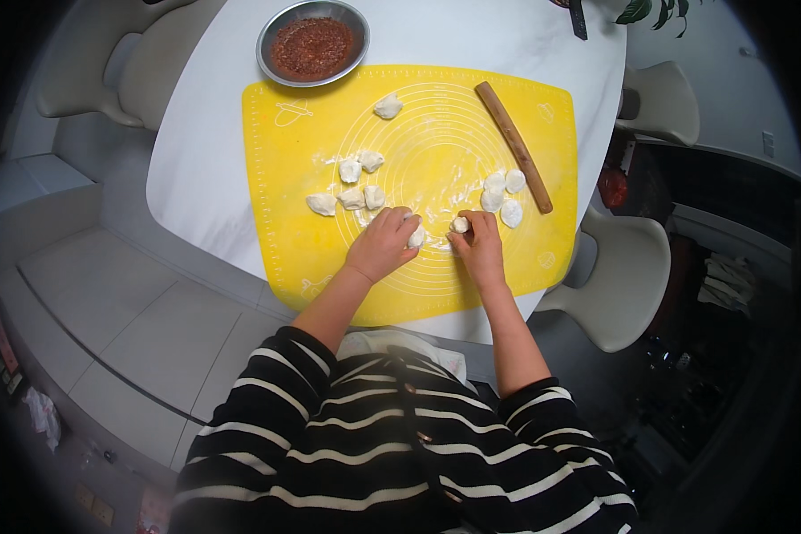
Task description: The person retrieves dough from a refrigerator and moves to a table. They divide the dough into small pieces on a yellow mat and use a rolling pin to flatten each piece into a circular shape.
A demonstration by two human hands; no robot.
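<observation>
My left hand (386, 244) is curled around a small piece of dough (416, 236) over a yellow silicone pastry mat (287, 250). Between the thumb and fingers of my right hand (480, 243) is another dough piece (460, 225). Several uneven dough lumps (351, 198) sit to the left of my left hand, and one more lump (388, 107) lies farther back. Beyond my right hand, several flattened dough rounds (493, 199) touch or overlap. White flour (444, 200) is smeared across the mat's printed circles.
A wooden rolling pin (515, 147) lies slantwise on the mat's right side. At the back left, a metal bowl (262, 53) holds a reddish-brown crumbly mixture (312, 48). The white table (200, 167) has pale chairs (631, 280) around it. Plant leaves (635, 11) hang at the far right.
</observation>
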